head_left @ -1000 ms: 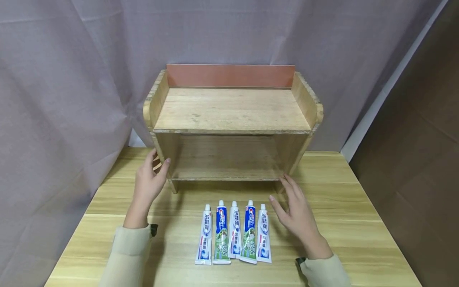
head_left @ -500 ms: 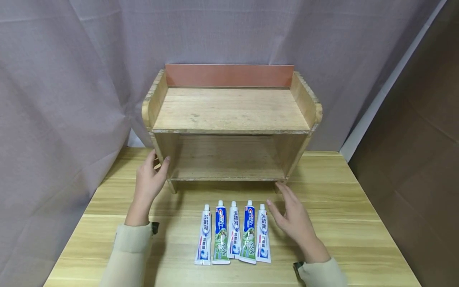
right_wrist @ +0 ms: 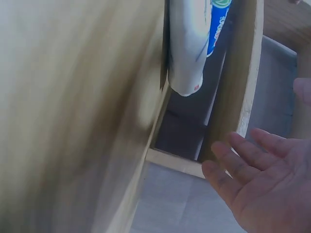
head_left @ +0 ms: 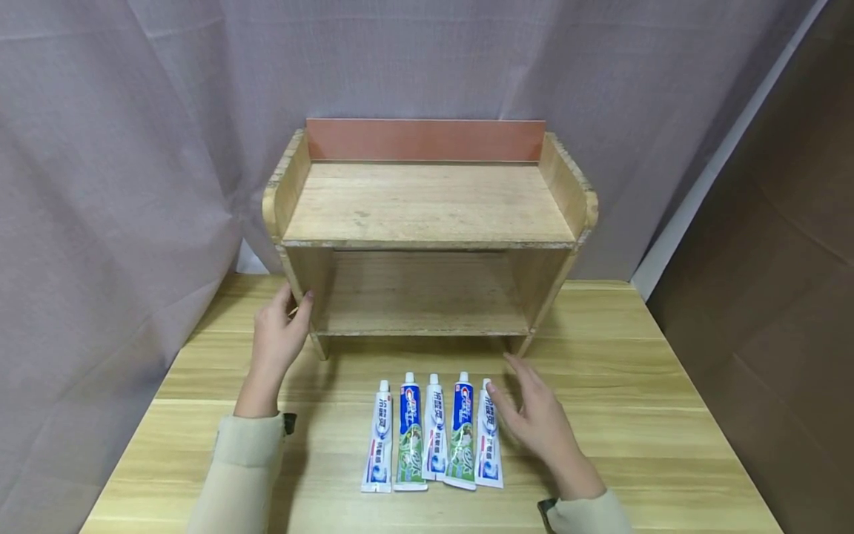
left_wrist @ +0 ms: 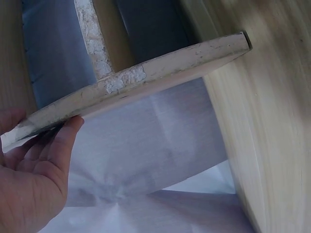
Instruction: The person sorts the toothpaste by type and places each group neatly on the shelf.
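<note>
Five toothpaste tubes [head_left: 437, 437] lie in a row on the counter [head_left: 654, 415] before the wooden shelf [head_left: 427, 204]; the left hand [head_left: 276, 334] holds its left side between thumb and fingers, while the right hand [head_left: 540, 423], fingers apart, hovers beside the rightmost tube [head_left: 489, 449]

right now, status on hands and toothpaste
Left hand grips shelf side panel. Right hand empty, near rightmost tube. Five toothpaste tubes lie in front, nothing seen blocking.

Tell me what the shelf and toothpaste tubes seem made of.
The shelf looks like wood or wood-grain board, pale and matte: visible grain, rough edges. The toothpaste tubes look like plastic or laminate, printed and slightly shiny: soft highlights, flattened ends.
</note>
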Tool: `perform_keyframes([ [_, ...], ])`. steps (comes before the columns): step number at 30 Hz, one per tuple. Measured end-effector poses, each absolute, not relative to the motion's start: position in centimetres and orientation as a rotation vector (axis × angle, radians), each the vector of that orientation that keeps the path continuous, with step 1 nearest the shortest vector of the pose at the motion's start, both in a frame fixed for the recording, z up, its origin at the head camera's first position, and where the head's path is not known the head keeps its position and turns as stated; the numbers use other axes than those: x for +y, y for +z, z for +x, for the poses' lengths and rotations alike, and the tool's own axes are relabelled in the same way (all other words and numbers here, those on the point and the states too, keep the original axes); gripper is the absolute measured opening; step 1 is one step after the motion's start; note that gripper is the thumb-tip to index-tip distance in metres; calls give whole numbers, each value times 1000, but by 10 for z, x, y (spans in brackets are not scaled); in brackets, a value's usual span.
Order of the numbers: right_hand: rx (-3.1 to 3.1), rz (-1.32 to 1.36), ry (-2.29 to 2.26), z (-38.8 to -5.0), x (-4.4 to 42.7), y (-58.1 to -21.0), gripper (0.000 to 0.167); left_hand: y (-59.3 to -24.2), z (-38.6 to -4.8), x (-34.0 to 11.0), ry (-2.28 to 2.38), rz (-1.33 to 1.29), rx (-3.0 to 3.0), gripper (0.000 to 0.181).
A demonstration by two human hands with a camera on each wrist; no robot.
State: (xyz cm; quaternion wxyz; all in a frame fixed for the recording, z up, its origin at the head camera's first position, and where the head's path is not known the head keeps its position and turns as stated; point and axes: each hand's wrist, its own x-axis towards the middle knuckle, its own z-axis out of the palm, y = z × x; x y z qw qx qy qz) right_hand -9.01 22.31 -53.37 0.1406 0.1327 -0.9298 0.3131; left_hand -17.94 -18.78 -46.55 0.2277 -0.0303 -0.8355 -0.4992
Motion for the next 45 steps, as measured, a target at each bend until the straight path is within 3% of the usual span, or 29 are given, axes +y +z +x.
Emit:
perform_keyframes([
  [24,-2890,62,1035,-66,213,-542,69,-470,-179,-192,-1311,-161,-2323,28],
  [39,-3022,-85,1117,-62,204,-543,39,-470,-179,-191,-1279,-170,-2315,26],
  [45,-3063,-103,1042,-63,198,-546,39,-469,-178,-191,-1255,-176,-2329,25],
])
